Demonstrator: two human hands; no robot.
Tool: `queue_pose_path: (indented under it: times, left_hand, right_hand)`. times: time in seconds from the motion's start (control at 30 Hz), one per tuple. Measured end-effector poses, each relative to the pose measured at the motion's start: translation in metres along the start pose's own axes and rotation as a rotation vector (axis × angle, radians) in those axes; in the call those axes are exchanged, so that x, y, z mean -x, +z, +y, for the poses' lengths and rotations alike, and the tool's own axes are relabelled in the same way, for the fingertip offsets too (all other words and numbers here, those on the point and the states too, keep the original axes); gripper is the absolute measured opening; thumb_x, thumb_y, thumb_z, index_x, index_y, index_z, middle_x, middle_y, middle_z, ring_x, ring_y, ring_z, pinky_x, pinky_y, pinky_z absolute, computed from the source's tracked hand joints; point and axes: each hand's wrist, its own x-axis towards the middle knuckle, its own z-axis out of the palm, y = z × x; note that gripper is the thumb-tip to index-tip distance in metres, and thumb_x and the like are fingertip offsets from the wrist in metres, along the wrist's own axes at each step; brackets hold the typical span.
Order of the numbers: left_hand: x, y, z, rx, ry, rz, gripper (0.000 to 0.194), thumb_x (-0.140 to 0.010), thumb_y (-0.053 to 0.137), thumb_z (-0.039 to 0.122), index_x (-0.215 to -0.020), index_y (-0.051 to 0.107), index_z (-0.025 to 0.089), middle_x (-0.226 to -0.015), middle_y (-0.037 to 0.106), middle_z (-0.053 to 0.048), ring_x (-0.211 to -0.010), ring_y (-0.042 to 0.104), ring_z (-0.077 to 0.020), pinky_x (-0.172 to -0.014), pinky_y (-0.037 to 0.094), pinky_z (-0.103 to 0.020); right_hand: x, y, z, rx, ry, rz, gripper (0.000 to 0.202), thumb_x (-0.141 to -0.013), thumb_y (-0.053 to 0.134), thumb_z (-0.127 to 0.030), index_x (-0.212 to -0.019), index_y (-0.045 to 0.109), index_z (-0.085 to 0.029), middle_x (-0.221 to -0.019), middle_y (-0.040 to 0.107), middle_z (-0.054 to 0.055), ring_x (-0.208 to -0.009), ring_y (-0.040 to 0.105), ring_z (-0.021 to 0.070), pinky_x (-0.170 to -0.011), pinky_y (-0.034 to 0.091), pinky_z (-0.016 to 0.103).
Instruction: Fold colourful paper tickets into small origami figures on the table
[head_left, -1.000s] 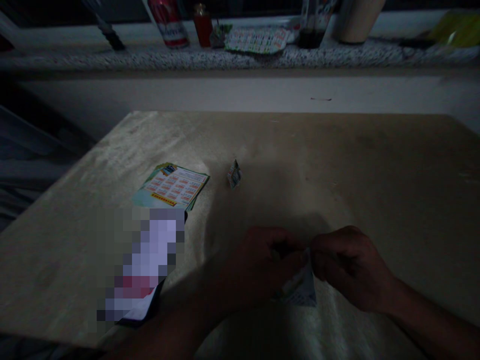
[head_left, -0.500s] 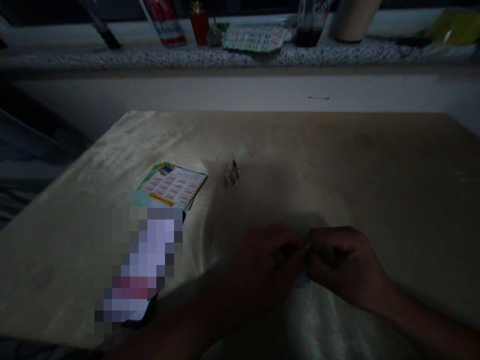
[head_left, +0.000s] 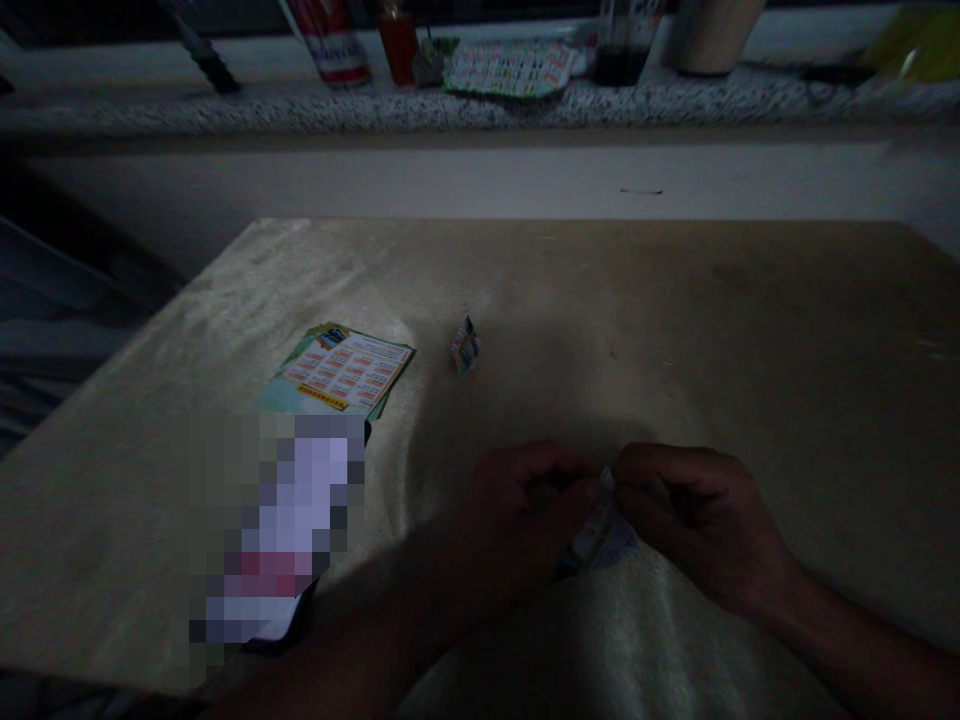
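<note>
Between my two hands is a small piece of folded printed paper [head_left: 606, 535], its pointed tip uppermost. My left hand [head_left: 529, 505] pinches it near the tip with thumb and forefinger. On the other side my right hand [head_left: 690, 510] pinches it too, the fingertips of both hands almost meeting. Part of the paper is hidden behind my left thumb and fingers. Farther back on the table stands a small folded paper piece [head_left: 466, 346], printed in several colours. To its left lies a stack of printed cards [head_left: 349, 368] with a calendar-like grid on the top one.
A phone [head_left: 300, 520], blurred by pixels, lies on the table [head_left: 787, 350] left of my forearm. Along the speckled sill [head_left: 300, 115] behind stand a red can [head_left: 330, 40], a small red bottle [head_left: 397, 45], a printed sheet [head_left: 510, 68] and a glass with dark liquid [head_left: 621, 62].
My hands have tilted slightly, and more of the folded paper shows below and between the fingertips. The cards, phone and standing paper piece stay in place.
</note>
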Motion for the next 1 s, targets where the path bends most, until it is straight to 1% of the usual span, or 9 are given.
queue_pose_path:
  times: [0.2,0.3,0.37,0.43,0.5,0.6,0.77,0.87,1.0]
  left_hand:
    - [0.001,0.001,-0.004,-0.073,0.021,0.0,0.013,-0.086,0.067,0.024,-0.089,0.076,0.015,-0.076,0.072,-0.002,-0.068,0.064,-0.0132,-0.06,0.047,-0.022]
    - [0.001,0.002,-0.006,-0.09,-0.004,-0.016,0.014,-0.085,0.067,0.025,-0.089,0.076,0.015,-0.076,0.073,-0.003,-0.067,0.065,-0.0136,-0.058,0.047,-0.022]
    - [0.0,0.002,-0.006,-0.12,0.009,-0.034,0.014,-0.084,0.068,0.024,-0.088,0.076,0.014,-0.077,0.074,-0.003,-0.068,0.066,-0.0143,-0.059,0.048,-0.022]
    - [0.0,0.002,-0.004,-0.193,0.046,-0.04,0.012,-0.082,0.068,0.023,-0.085,0.075,0.014,-0.075,0.074,-0.003,-0.068,0.066,-0.0143,-0.059,0.047,-0.022]
    - [-0.001,0.002,-0.002,-0.286,0.08,-0.029,0.01,-0.081,0.067,0.02,-0.079,0.074,0.014,-0.071,0.071,-0.001,-0.066,0.064,-0.0132,-0.059,0.046,-0.021]
    - [-0.001,0.001,0.002,-0.383,0.094,-0.022,0.011,-0.08,0.066,0.018,-0.072,0.072,0.014,-0.064,0.067,0.001,-0.062,0.06,-0.0112,-0.056,0.041,-0.02]
    - [-0.003,-0.004,0.007,-0.392,0.055,-0.072,0.007,-0.074,0.069,0.016,-0.071,0.075,0.014,-0.062,0.067,0.002,-0.06,0.058,-0.0109,-0.054,0.039,-0.019]
    - [-0.003,-0.005,0.005,-0.353,0.039,-0.069,0.009,-0.076,0.069,0.018,-0.074,0.077,0.015,-0.065,0.071,0.001,-0.062,0.061,-0.0118,-0.056,0.042,-0.02]
    - [-0.002,-0.001,-0.001,-0.334,0.096,-0.03,0.011,-0.078,0.068,0.019,-0.073,0.077,0.017,-0.066,0.071,0.001,-0.062,0.062,-0.0123,-0.057,0.043,-0.02]
  right_hand:
    - [-0.001,0.001,0.002,-0.008,-0.022,0.0,0.016,-0.08,0.06,-0.011,-0.065,0.059,-0.018,-0.056,0.05,-0.004,-0.05,0.042,0.0086,-0.044,0.035,0.02]
    - [-0.001,0.001,0.002,0.019,-0.033,-0.009,0.017,-0.076,0.059,-0.009,-0.063,0.055,-0.019,-0.056,0.048,-0.005,-0.051,0.041,0.0083,-0.045,0.034,0.02]
    - [-0.001,0.0,0.0,0.055,-0.045,-0.019,0.019,-0.073,0.058,-0.008,-0.06,0.05,-0.019,-0.055,0.046,-0.005,-0.05,0.04,0.0082,-0.044,0.032,0.02]
    - [-0.001,0.0,-0.002,0.113,-0.074,-0.023,0.02,-0.071,0.057,-0.008,-0.059,0.047,-0.02,-0.053,0.044,-0.006,-0.049,0.039,0.0077,-0.043,0.03,0.02]
    - [-0.002,0.0,-0.004,0.178,-0.127,-0.019,0.019,-0.069,0.057,-0.009,-0.058,0.047,-0.019,-0.052,0.044,-0.006,-0.048,0.038,0.0073,-0.043,0.03,0.02]
    - [-0.003,0.001,-0.005,0.24,-0.21,-0.007,0.018,-0.07,0.057,-0.009,-0.057,0.049,-0.019,-0.051,0.047,-0.005,-0.048,0.04,0.0073,-0.045,0.031,0.02]
    - [-0.004,0.0,-0.004,0.266,-0.275,-0.038,0.016,-0.072,0.058,-0.009,-0.06,0.053,-0.019,-0.053,0.051,-0.003,-0.05,0.048,0.0094,-0.05,0.036,0.023]
    - [-0.004,-0.002,-0.002,0.287,-0.266,-0.059,0.016,-0.075,0.056,-0.009,-0.063,0.055,-0.019,-0.055,0.054,-0.002,-0.05,0.05,0.0103,-0.05,0.037,0.025]
    - [-0.002,0.0,-0.001,0.339,-0.237,-0.03,0.016,-0.076,0.057,-0.012,-0.063,0.055,-0.02,-0.054,0.051,-0.002,-0.05,0.047,0.0112,-0.048,0.035,0.025]
